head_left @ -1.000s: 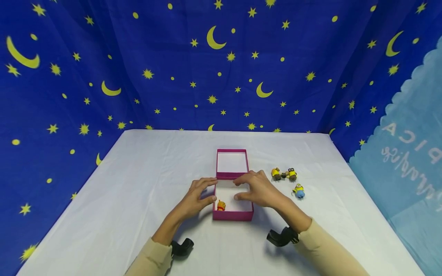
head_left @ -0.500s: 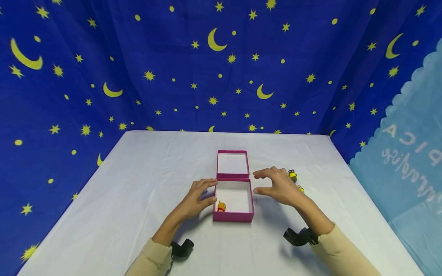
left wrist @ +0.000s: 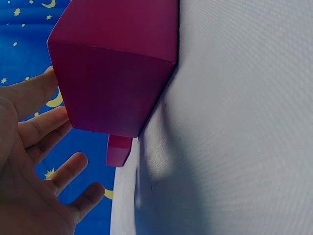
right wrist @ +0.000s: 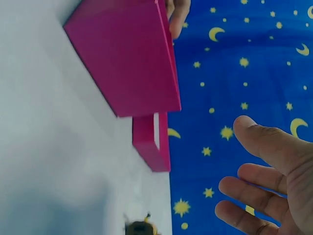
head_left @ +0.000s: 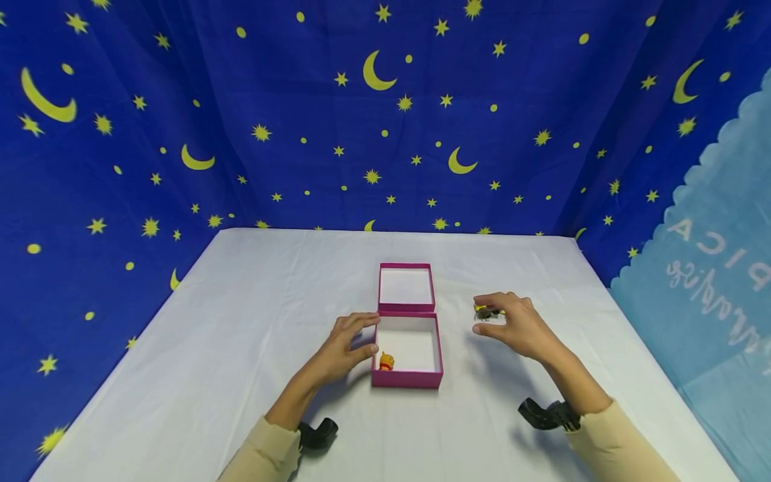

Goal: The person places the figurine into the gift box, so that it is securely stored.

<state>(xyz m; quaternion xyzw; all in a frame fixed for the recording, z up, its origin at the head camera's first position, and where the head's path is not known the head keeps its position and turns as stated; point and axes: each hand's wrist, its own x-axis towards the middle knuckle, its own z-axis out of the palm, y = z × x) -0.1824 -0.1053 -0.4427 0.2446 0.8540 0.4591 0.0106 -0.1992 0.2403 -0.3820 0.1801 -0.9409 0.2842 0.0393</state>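
Toys (head_left: 486,312) sit near right fingers (head_left: 496,298); pale-blue cloth (head_left: 717,368) bears mirrored letters (head_left: 734,254) "PICA".

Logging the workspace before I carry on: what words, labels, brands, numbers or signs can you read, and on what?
"PICA": in mirror writing on the light blue cloth; it runs to the picture's right edge, so letters may be cut off.
Second line, below it on that cloth: mirrored script, too unclear to read.
Box: no text on the faces in view.
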